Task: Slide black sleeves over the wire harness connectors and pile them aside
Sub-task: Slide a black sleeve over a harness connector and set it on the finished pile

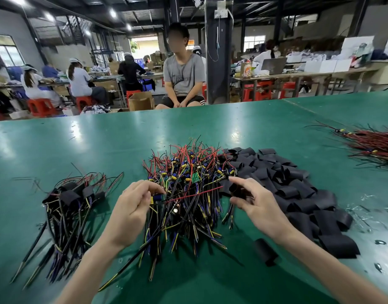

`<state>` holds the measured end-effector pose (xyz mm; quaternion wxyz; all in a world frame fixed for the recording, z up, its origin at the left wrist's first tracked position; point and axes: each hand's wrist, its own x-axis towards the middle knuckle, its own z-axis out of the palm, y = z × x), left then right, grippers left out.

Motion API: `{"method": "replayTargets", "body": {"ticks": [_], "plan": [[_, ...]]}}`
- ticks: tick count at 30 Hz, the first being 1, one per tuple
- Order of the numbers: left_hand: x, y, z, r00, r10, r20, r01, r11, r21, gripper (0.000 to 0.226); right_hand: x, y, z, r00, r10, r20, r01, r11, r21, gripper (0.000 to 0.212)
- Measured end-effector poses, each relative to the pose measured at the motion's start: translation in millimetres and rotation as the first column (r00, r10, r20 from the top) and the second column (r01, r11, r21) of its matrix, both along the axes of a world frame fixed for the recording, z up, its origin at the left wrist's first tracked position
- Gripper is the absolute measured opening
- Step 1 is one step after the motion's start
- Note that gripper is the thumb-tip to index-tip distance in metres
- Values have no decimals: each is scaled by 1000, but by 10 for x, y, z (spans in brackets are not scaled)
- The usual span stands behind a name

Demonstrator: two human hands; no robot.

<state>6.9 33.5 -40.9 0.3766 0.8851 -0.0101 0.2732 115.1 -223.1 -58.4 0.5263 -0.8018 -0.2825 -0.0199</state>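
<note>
Left hand point(131, 207) pinches a blue-yellow connector point(154, 199); right hand point(254, 202) grips a short black sleeve point(239, 190).

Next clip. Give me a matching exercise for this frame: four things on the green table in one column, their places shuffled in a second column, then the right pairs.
Things
1. sleeved harnesses
2. unsleeved harness pile
3. black sleeve pile
4. red wire bundle

Places
A. far right of the view, farther back
B. in the middle, reaching between both hands
C. to the left of the left hand
D. close by the right hand, on its right

Pairs: 1-C, 2-B, 3-D, 4-A
</note>
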Motion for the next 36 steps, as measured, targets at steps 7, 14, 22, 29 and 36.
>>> {"method": "replayTargets", "body": {"ticks": [7, 14, 22, 29, 36], "plan": [[-5, -29, -3, 999, -43, -30, 41, 997, -64, 30, -12, -6, 17, 995, -60, 79, 55, 997, 61, 64], [1, -50, -6, 995, -66, -70, 64, 998, -29, 30, -48, -6, 49, 991, -43, 126, 29, 994, 110, 64], [-2, -43, -3, 994, -65, -93, 72, 994, 84, 29, -50, -10, 72, 995, -32, 95, 18, 990, 143, 59], [-18, -62, 18, 995, -75, -67, 82, 991, 108, 30, -16, -27, 55, 998, -29, 56, 23, 993, 117, 55], [-30, -73, 50, 994, -82, -75, 93, 984, 150, 34, -24, -25, 43, 972, 17, 233, -28, 999, 42, 57]]}}
